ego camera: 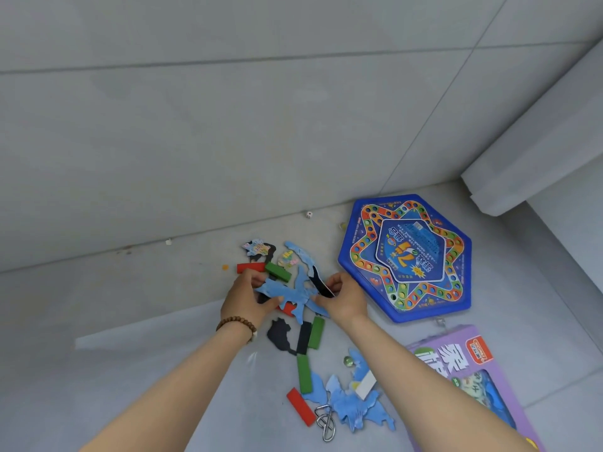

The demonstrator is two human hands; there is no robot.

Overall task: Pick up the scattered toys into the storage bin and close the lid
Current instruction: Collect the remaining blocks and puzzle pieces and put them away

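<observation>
Toys lie scattered on the grey floor by the wall. My left hand (245, 300) and my right hand (343, 296) both grip a stack of flat blue puzzle pieces (292, 293) held between them, with a black-backed piece (321, 283) in my right fingers. Around the hands lie red and green wooden blocks (277, 271), more puzzle pieces (257, 247) and a black piece (280, 336). Nearer me are green blocks (316, 332), a red block (301, 406), a blue puzzle cluster (352, 402), a marble (347, 361) and a metal ring puzzle (323, 422). No storage bin is in view.
A blue hexagonal game board (408, 256) lies to the right. A purple puzzle box (473, 380) sits at the lower right. A white die (308, 214) lies by the wall. A grey ledge (538, 151) juts out at the upper right.
</observation>
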